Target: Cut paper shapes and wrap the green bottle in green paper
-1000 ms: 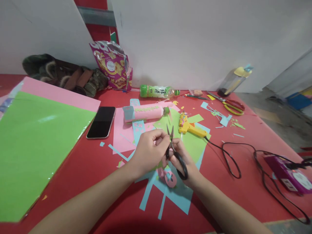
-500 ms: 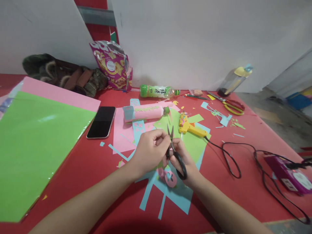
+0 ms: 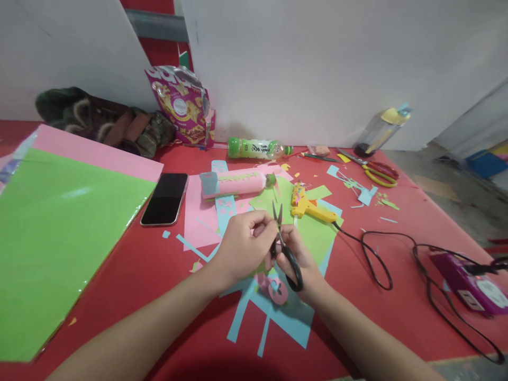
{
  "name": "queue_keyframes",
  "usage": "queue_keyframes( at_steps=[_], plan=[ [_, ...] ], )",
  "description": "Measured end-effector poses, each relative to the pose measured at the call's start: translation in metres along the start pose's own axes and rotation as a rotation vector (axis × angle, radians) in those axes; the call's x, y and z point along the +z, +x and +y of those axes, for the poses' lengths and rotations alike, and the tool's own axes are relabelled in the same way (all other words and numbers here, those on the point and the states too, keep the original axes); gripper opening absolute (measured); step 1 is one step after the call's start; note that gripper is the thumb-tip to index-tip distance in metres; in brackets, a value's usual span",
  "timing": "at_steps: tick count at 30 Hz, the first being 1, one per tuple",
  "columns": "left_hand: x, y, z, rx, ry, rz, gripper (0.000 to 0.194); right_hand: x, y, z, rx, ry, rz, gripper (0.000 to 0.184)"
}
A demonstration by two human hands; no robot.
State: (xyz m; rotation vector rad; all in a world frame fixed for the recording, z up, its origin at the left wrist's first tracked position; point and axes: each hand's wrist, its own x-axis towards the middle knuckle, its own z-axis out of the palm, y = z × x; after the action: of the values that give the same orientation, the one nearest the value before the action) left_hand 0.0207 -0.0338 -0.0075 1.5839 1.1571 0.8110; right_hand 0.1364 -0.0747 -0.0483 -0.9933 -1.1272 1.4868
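Observation:
Black-handled scissors (image 3: 294, 269) are in my right hand (image 3: 304, 259), blades pointing away from me and slightly apart. My left hand (image 3: 248, 243) is closed in a pinch right beside the blades; whatever its fingers hold is too small or hidden to make out. Below the hands lies a curled pink paper piece (image 3: 278, 291) with a blue shape on it. Under them spread cut blue paper (image 3: 291, 320) and green paper (image 3: 317, 246). Just beyond my hands, a bottle wrapped in pink paper (image 3: 242, 183) lies on its side.
A yellow glue gun (image 3: 315, 210) lies to the right, its cord running toward a purple power box (image 3: 468, 286). A phone (image 3: 165, 200) and green sheets (image 3: 67, 238) are at left. Behind are a green bottle (image 3: 254, 149), a snack bag (image 3: 184, 108) and larger scissors (image 3: 379, 173).
The scissors' handle has shifted slightly to the left in my right hand, the blades tipping a touch. My left hand has stayed in place.

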Motion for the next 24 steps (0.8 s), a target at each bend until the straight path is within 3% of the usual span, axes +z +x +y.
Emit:
queue_keyframes(
  at_steps=[9, 24],
  plan=[
    [-0.003, 0.004, -0.003, 0.028, 0.053, -0.003, 0.019, -0.004, 0.0, 0.007, 0.022, 0.061, 0.053, 0.036],
    [-0.011, 0.011, -0.013, 0.014, 0.282, -0.26, 0.025, -0.006, 0.008, 0.005, 0.05, 0.2, 0.325, 0.034]
  ],
)
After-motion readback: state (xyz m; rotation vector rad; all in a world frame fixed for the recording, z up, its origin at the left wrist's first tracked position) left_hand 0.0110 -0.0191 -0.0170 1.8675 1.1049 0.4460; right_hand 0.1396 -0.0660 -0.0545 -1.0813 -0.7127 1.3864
